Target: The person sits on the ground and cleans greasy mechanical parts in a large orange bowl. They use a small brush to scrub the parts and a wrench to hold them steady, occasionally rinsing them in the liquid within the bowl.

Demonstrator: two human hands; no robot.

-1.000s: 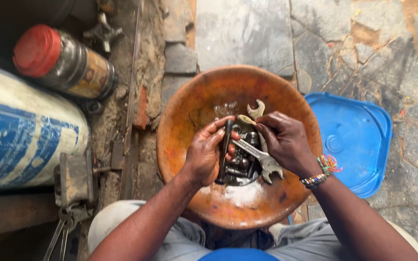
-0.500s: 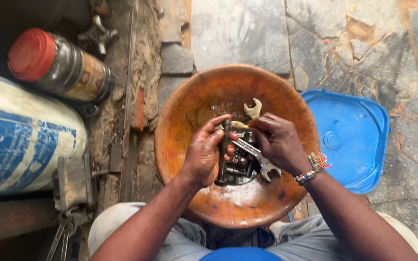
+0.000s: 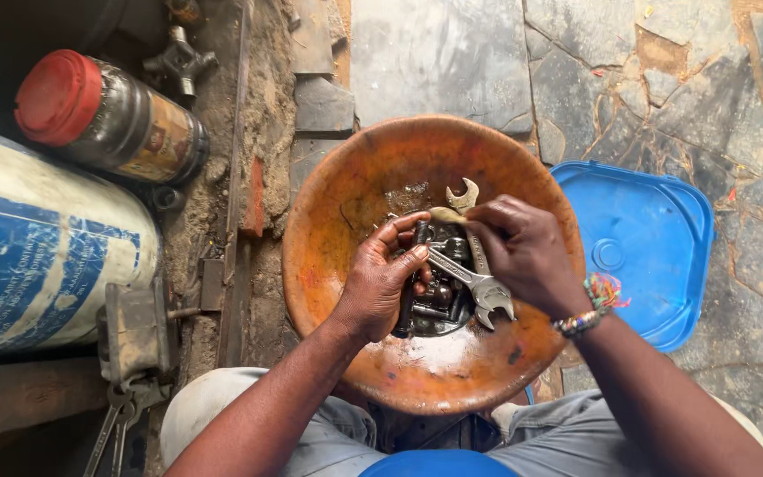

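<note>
Over a round rust-orange metal basin (image 3: 346, 203), a dark steel rod (image 3: 409, 281) is pinched by the left hand (image 3: 380, 284), while greasy open-ended steel spanners (image 3: 474, 274) are clasped by the right hand (image 3: 527, 252).

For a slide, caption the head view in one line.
Left hand and right hand work spanners and dark metal parts in an orange basin beside a blue lid.

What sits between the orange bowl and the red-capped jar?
Head view: a strip of sandy dirt with a rusty metal bar separates the orange bowl from the red-capped jar.
</note>
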